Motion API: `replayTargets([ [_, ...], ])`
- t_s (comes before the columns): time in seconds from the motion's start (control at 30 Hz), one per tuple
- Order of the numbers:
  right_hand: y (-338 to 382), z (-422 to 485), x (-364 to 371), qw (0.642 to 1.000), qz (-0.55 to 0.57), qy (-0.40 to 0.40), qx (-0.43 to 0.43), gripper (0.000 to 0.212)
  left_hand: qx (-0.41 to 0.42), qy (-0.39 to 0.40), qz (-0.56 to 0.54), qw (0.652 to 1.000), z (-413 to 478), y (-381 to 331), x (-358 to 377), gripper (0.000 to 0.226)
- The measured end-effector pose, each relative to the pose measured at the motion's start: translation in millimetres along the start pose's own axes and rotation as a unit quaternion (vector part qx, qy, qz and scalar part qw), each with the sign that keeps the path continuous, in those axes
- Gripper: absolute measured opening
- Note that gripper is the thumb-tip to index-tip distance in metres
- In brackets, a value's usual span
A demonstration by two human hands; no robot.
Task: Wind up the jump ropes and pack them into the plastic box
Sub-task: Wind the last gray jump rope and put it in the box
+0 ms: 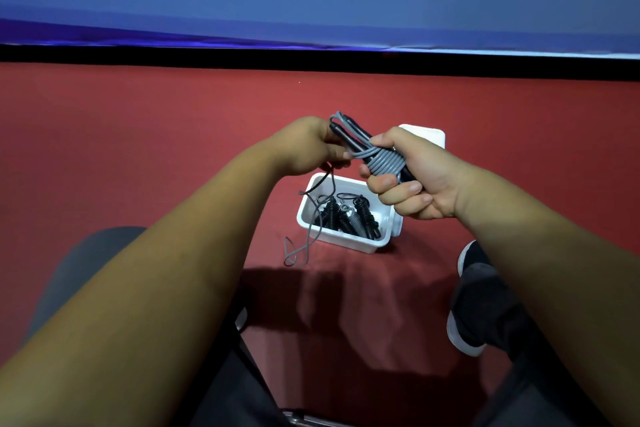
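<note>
Red carpeted floor [138, 149] all around, bounded at its far edge by a black strip [207, 54] and a blue banner [311, 3]. Near the middle of the floor, a white plastic box [341, 242], open-topped, with several wound black jump ropes [349, 215] lying inside. In the air above the box's far side, a grey jump rope [384, 163], coiled tightly round a pair of black handles [349, 140]. Right hand [412, 180] closed firmly about the lower part of that bundle, fingers curled under it, thumb laid over the coils. Left hand [311, 146] at the bundle's upper end, fingers bent, pinching the rope just beside the coils. Below the left hand, a loose grey tail [294, 253] hanging past the box's left rim and ending in a loop at or just above the floor, hard to tell which. Behind the right hand, a white lid [429, 135], mostly hidden. Toward the floor's near right corner, a dark shoe [474, 305] with a white sole.
</note>
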State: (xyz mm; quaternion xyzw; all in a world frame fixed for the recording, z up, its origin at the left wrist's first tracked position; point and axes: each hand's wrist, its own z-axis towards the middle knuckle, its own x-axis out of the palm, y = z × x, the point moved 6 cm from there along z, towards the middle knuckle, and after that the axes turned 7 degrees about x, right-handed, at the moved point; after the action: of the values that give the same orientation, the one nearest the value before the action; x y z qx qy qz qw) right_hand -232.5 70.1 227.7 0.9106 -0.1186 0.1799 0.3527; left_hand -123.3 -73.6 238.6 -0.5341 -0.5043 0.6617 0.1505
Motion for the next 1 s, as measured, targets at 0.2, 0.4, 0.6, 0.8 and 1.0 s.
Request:
replayTargets([
  [0.2, -14.5, -6.0, 9.6, 0.988, -0.090, 0.101, 0.071, 0.057, 0.063, 0.057, -0.048, 0.995, -9.9, -13.9, 10.1, 0.026],
  [0.4, -26.2, -2.2, 15.7, 0.973, -0.120, 0.180, 0.079, 0.049, 0.050, 0.042, -0.095, 0.993, -5.8, -21.2, 4.5, 0.014],
  [0.6, -31.4, 9.1, 1.5, 0.979, -0.170, 0.047, 0.105, 0.030, 0.069, 0.036, -0.061, 0.995, -3.0, -33.0, 0.2, 0.018],
  [0.8, -18.0, 22.4, -19.9, 0.989, -0.099, -0.096, 0.046, 0.028, 0.065, -0.021, 0.074, 0.995, -1.1, -35.3, -13.7, 0.018],
  [1.0, -5.7, 26.0, -33.4, 0.986, 0.037, -0.157, -0.043, 0.037, 0.018, 0.001, 0.124, 0.992, -1.4, -20.0, -16.1, 0.022],
])
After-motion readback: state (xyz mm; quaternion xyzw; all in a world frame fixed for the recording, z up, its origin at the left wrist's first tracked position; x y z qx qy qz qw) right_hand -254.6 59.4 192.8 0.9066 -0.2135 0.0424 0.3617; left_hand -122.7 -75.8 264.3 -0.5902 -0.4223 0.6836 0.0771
